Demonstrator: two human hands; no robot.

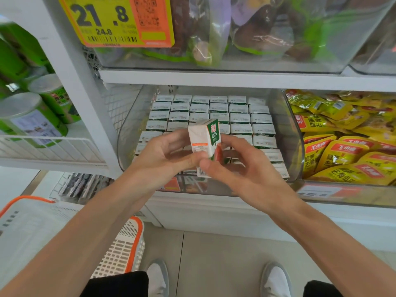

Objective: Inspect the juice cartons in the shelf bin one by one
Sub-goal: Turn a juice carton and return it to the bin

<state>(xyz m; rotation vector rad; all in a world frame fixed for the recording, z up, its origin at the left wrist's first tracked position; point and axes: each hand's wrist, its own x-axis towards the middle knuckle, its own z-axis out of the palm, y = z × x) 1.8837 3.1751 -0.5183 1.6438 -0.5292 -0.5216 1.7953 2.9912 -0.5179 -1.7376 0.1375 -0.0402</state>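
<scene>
A small white and green juice carton point(203, 139) stands upright in the air just in front of the clear shelf bin point(126, 133). My left hand point(165, 155) grips it from the left, thumb under its lower part. My right hand point(242, 166) pinches its lower right side with thumb and fingers. Behind it, several rows of identical cartons point(240, 117) fill the bin, tops facing up. The carton's bottom is hidden by my fingers.
A bin of yellow snack packets point(342, 142) sits to the right, green canisters point(32, 116) on a wire shelf to the left. A yellow price tag point(111, 20) hangs above. A white and orange basket point(64, 228) stands at the lower left, over the floor.
</scene>
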